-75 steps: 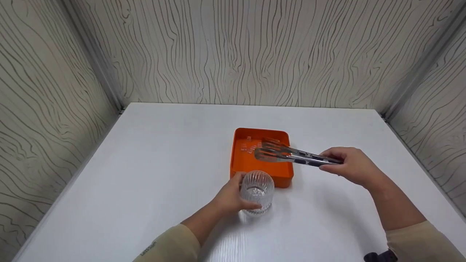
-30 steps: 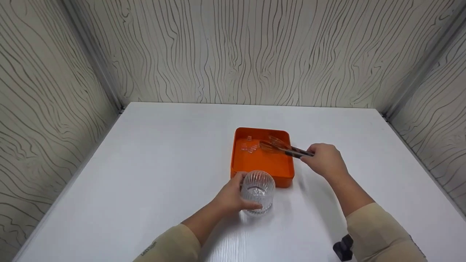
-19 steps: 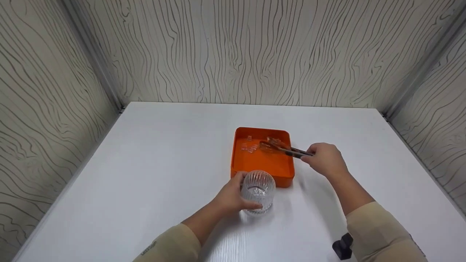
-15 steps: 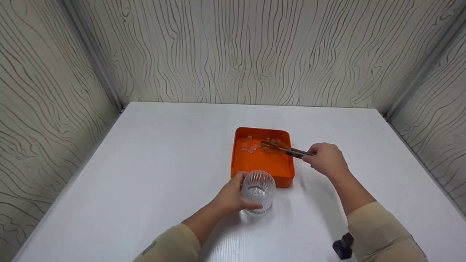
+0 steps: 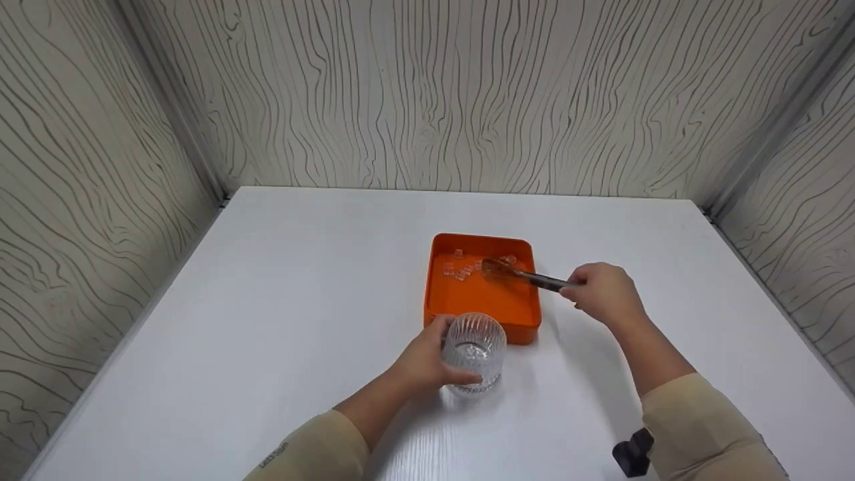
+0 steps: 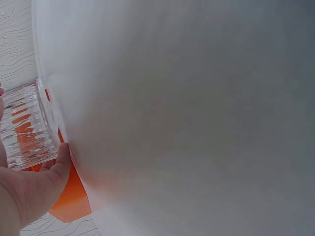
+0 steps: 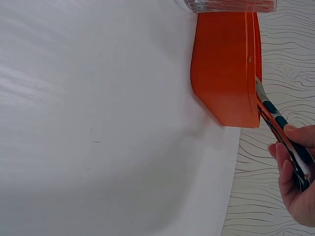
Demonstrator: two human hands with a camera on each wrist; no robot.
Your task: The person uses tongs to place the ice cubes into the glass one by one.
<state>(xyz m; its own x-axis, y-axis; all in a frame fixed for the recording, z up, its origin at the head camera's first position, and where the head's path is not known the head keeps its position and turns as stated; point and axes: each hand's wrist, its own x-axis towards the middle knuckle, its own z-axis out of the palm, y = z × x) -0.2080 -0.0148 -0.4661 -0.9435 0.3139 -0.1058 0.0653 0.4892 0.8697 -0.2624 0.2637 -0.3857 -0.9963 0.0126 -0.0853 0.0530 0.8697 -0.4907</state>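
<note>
My left hand grips a clear ribbed glass, thumb across its near side and fingers round its left. The glass stands at the front of the orange tray; no cubes show in it. My right hand holds metal tongs with dark grip patches, reaching over the tray's right wall. In the head view the tong heads look pressed together, low inside the tray among small clear cubes. I cannot tell whether a cube is between them. In the right wrist view, thumb and fingers squeeze the tongs' arms.
The tray stands on a white table, its walls raised all round. Wood-grain panels close off the back and both sides. A black device sits at the right sleeve.
My right hand has moved left and lowered the tongs from above the tray into it. The tongs' spread arms have come together. The left hand and glass have stayed in place.
</note>
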